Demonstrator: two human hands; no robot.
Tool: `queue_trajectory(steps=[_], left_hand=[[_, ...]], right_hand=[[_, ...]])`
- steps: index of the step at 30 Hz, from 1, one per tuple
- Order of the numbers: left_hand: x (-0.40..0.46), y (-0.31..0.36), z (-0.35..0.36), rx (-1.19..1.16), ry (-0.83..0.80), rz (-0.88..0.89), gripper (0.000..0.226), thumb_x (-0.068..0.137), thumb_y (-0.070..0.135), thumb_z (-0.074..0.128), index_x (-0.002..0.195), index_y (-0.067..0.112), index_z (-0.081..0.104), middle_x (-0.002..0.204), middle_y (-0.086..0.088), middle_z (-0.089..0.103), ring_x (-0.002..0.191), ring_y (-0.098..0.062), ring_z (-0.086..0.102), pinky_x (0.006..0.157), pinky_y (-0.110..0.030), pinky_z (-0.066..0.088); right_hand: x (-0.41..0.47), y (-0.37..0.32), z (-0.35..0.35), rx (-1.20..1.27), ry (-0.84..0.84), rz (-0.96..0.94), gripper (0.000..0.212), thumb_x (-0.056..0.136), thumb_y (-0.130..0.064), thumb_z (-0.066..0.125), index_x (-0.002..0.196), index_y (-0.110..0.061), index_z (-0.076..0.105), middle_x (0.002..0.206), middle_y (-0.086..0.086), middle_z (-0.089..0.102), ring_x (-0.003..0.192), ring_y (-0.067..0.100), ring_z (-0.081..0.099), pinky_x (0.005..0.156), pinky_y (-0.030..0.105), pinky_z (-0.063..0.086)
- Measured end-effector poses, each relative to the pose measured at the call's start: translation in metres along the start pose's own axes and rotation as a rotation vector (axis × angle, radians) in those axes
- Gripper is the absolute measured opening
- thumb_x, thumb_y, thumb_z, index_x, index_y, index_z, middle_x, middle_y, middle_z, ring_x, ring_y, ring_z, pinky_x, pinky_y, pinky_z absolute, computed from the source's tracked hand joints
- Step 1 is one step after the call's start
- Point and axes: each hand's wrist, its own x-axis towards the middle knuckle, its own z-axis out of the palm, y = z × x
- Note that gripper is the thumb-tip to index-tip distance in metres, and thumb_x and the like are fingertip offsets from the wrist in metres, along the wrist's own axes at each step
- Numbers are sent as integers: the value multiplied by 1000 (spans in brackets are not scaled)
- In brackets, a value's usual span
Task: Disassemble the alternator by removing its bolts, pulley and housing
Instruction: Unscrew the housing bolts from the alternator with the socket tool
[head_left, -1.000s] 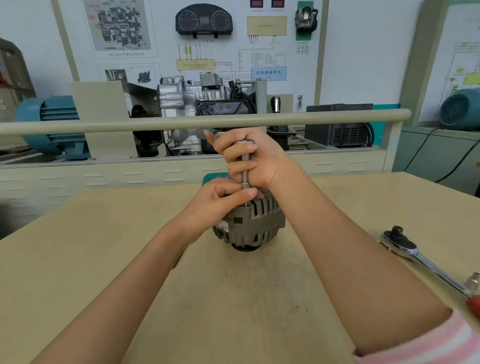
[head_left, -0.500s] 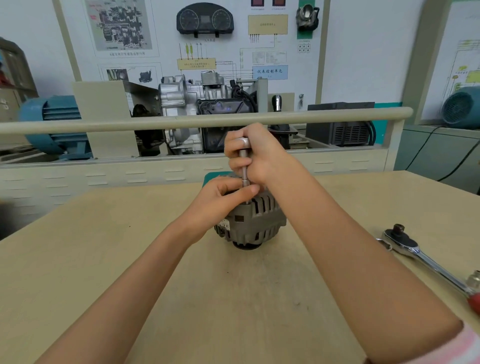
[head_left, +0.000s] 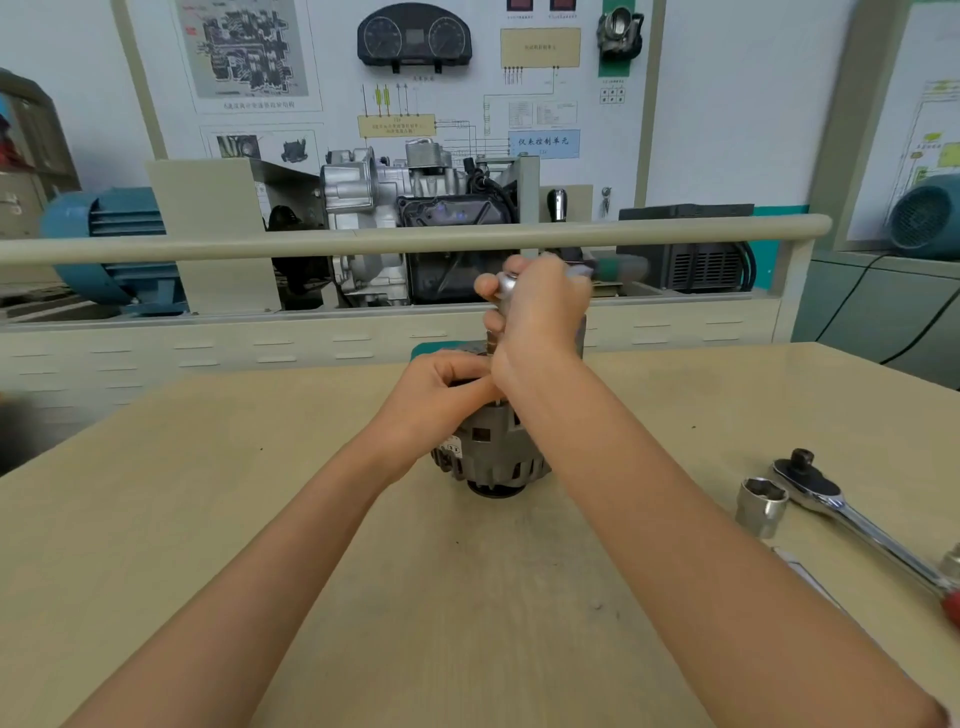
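Both hands on the job. Alternator (head_left: 491, 452) stands on end mid-tabletop (head_left: 208, 519), toward the far edge. My right hand (head_left: 540, 317) is wrapped tight round a socket driver (head_left: 506, 285) standing upright over the alternator's top; only its metal head shows between the fingers, tip hidden. Left hand (head_left: 441, 400) sits curled on the upper rim of the housing, fingers pinched at the driver's base; can't tell exactly what they hold. Ratchet wrench (head_left: 852, 514) lies near the right edge, loose socket (head_left: 762, 506) just beside its head.
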Motion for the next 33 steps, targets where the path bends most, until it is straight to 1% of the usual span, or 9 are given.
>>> queue_trajectory(steps=[2,5,12,15,18,21,25,29,33], left_hand=[[0,1,-1,-23,-22,-16,16,89,21,63,83,13,75,87,-16,72,79,-20,65,72,-32,50],[-2,4,-3,-57,-88,-14,16,83,38,63,81,31,77,84,3,75,78,-7,68,66,-17,51],[-1,2,-6,-59,-130,14,23,79,39,59,91,27,75,90,16,73,87,2,66,68,-9,48],[0,2,-7,-24,-104,20,25,78,40,60,84,22,77,82,11,69,84,-3,63,72,-14,48],[0,1,-7,8,-79,13,27,87,26,63,73,3,72,84,-17,55,76,-17,53,69,-28,42],[-1,2,-6,21,-30,-4,33,90,10,59,60,18,71,80,-17,56,65,-13,51,58,-18,39],[-2,1,-4,-23,-46,-31,31,93,19,59,93,-11,65,93,-33,61,83,-28,56,77,-38,43],[-2,5,-5,-18,-109,-16,23,91,24,59,87,4,70,89,-14,67,82,-20,60,75,-31,45],[-2,5,-8,-33,-148,-23,17,92,23,57,96,22,74,93,13,74,90,-2,67,71,-12,48]], right_hand=[[4,-5,1,-114,-95,143,21,92,0,22,90,-10,41,61,1,43,29,5,40,29,13,16],[20,-14,0,-170,-334,495,30,88,0,20,70,-14,38,42,-7,39,27,2,34,26,14,12],[29,-18,-3,-76,-740,862,11,83,-6,39,84,-7,50,44,-8,41,25,3,37,27,10,11],[24,-17,-4,-39,-553,713,19,89,-3,33,80,-11,47,45,-9,41,27,2,36,26,11,13],[8,-4,0,-75,-136,176,20,92,1,26,88,-13,39,58,0,45,29,3,39,27,14,20],[-1,7,7,-66,-11,-80,12,98,-5,25,100,-11,35,68,5,41,31,5,40,29,13,24],[8,-5,8,-292,-168,215,22,90,0,23,86,-9,43,61,1,41,28,4,36,28,13,14],[30,-14,5,-235,-571,743,26,94,-5,27,76,-11,45,46,-9,38,25,2,32,28,11,9],[31,-16,3,-160,-788,907,16,86,-9,37,88,-4,51,44,-7,43,24,4,38,28,12,10]])
